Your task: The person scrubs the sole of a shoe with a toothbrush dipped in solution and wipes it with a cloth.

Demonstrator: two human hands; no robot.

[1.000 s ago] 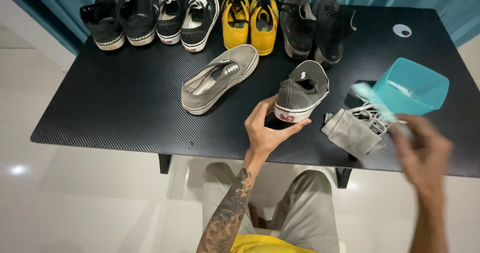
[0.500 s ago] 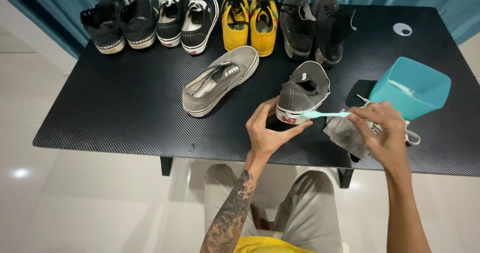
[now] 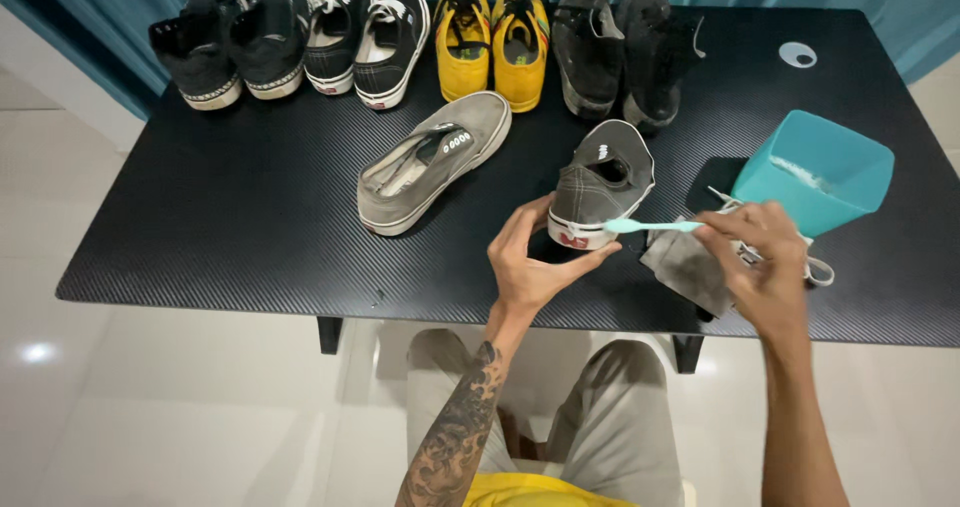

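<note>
A black desk (image 3: 200,217) is carrying rows of shoes. The left hand (image 3: 530,267) is cupping the grey shoe (image 3: 600,182) at its heel; the right hand (image 3: 765,262) is pinching a mint toothbrush (image 3: 650,226) against its sole edge. Scrubbing seems barely begun.

L hand (image 3: 530,267) cupped, R hand (image 3: 765,267) pinching.
</note>
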